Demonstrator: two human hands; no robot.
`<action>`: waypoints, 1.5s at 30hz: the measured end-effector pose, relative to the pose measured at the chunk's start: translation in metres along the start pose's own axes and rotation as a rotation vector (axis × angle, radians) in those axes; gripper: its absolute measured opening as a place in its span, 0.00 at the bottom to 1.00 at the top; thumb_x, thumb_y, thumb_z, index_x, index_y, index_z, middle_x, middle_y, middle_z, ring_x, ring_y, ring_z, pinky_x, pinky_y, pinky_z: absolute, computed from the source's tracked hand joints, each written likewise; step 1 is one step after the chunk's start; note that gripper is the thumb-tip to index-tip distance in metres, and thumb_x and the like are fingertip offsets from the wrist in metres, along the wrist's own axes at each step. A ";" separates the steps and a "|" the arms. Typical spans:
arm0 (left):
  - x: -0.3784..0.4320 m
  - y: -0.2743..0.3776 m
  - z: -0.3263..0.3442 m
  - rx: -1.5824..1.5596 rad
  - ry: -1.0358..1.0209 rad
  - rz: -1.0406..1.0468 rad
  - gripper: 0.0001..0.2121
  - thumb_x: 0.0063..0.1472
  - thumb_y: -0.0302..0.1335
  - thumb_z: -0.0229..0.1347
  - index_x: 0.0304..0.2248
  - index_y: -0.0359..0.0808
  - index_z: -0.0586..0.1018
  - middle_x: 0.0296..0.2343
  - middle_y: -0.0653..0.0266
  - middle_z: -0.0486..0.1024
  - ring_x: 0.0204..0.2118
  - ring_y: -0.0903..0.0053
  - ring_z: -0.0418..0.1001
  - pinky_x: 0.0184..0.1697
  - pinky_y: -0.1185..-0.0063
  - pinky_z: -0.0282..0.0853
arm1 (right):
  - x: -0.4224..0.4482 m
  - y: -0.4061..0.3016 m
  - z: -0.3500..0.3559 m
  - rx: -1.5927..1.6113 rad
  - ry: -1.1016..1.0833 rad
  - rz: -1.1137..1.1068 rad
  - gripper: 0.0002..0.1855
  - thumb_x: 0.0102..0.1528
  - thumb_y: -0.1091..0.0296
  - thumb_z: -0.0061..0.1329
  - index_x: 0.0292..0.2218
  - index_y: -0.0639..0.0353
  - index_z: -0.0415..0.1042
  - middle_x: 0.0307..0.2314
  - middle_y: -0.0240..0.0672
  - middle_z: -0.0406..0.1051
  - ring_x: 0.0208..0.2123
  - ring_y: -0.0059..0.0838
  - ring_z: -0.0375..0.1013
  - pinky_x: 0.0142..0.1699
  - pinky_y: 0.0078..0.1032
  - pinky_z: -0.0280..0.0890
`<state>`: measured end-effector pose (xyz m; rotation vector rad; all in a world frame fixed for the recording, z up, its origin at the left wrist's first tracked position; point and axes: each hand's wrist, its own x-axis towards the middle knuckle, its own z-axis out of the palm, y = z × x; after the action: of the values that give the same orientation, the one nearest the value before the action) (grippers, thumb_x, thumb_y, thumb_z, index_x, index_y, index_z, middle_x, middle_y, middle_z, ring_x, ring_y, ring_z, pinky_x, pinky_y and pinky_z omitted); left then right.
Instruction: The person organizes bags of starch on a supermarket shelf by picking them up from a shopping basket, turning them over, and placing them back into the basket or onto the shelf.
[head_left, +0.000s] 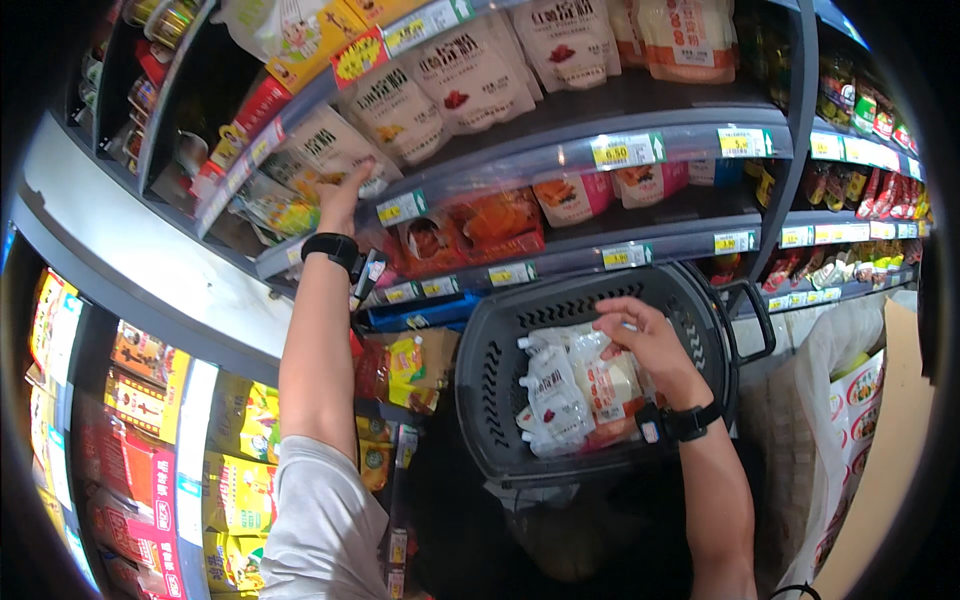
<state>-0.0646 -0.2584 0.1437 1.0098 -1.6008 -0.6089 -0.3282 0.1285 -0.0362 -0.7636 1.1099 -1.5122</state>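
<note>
My left hand (343, 196) reaches to a shop shelf at the upper left, its thumb against a white pouch of starch (330, 146). Its fingers are partly hidden, so I cannot tell whether it grips the pouch. Just below lies a clear bag with green and yellow print (281, 210). My right hand (634, 334) hovers with bent fingers over a dark grey plastic basket (476, 420); its hold is unclear. Inside the basket are white pouches (555, 397) and a pouch with orange print (611, 386). Both wrists wear black straps.
More starch pouches (472, 75) stand along the shelf, above a price-tag rail (555, 161). Red packs (499, 225) lie on the shelf below. An open cardboard box (435, 352) is left of the basket. Yellow packets (244, 495) fill shelves at lower left. A cardboard sheet (885, 450) stands at right.
</note>
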 end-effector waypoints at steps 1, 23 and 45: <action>0.014 -0.010 -0.011 0.081 -0.053 0.011 0.42 0.47 0.39 0.70 0.54 0.24 0.61 0.50 0.54 0.69 0.51 0.71 0.69 0.54 0.76 0.63 | 0.001 0.003 0.001 0.010 -0.025 0.008 0.17 0.58 0.72 0.51 0.48 0.65 0.70 0.34 0.34 0.74 0.27 0.24 0.74 0.36 0.20 0.67; -0.079 0.074 0.018 -0.388 -0.284 -0.126 0.17 0.59 0.31 0.62 0.44 0.29 0.76 0.39 0.62 0.78 0.37 0.78 0.77 0.41 0.80 0.72 | -0.006 0.009 -0.006 -0.067 -0.223 -0.012 0.17 0.53 0.78 0.56 0.45 0.66 0.72 0.32 0.30 0.74 0.34 0.20 0.76 0.42 0.19 0.70; -0.366 -0.032 0.038 -0.944 -0.907 -0.977 0.30 0.63 0.29 0.57 0.60 0.33 0.59 0.53 0.57 0.68 0.55 0.70 0.68 0.56 0.74 0.66 | -0.012 0.053 0.027 0.052 0.040 0.410 0.29 0.55 0.64 0.59 0.53 0.67 0.67 0.46 0.41 0.73 0.46 0.30 0.74 0.51 0.26 0.67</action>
<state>-0.0755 0.0334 -0.0821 0.7179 -1.1068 -2.4758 -0.2816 0.1327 -0.0749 -0.4374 1.1694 -1.2068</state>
